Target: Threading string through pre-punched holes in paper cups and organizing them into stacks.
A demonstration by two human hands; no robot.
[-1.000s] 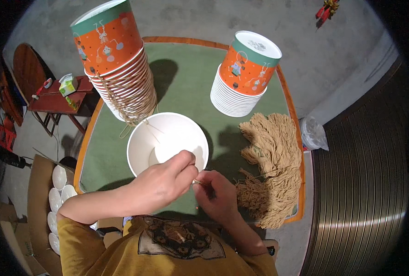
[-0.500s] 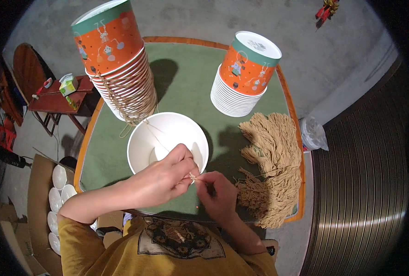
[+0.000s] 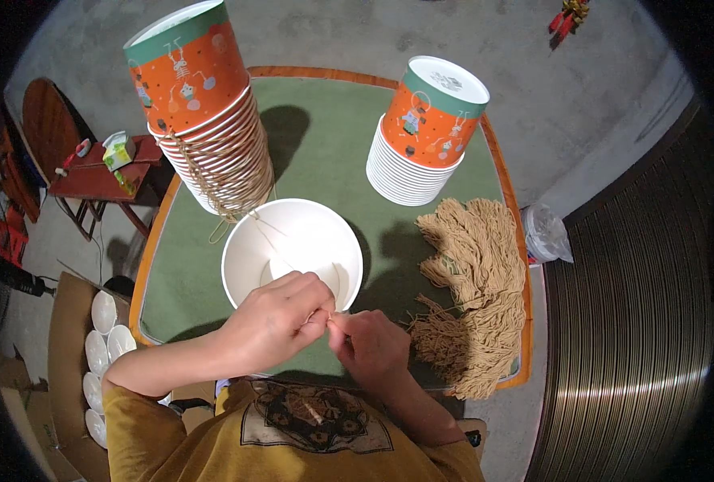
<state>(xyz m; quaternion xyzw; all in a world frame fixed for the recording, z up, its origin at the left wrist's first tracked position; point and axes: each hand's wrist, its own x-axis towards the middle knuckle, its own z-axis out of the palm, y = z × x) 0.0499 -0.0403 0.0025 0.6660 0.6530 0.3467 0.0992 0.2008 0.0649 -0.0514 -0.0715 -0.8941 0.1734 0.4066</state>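
Note:
An open white paper bucket (image 3: 244,265) stands mouth up at the front of the table. Over its near rim my left hand (image 3: 281,317) pinches a thin tan string, closed. Touching it on the right, my right hand (image 3: 371,341) is also closed on the string, thumb and finger pressed together. A strand of the string (image 3: 270,233) runs across the bucket's mouth to the tall stack of upturned orange and green paper buckets (image 3: 192,88), whose white rims are wound with string. To the right lies a thick heap of tan strings (image 3: 485,265).
A shorter stack of upturned orange buckets (image 3: 433,120) stands at the back right of the green-topped table (image 3: 325,136). Left on the floor, a cardboard box (image 3: 68,353) holds several white bowls or buckets. A red bench (image 3: 116,173) with a tissue pack (image 3: 119,151) stands beyond.
Both hands have shifted slightly left and down, and the right fingers have drawn closer to the left ones. The buckets and the string heap stay in place.

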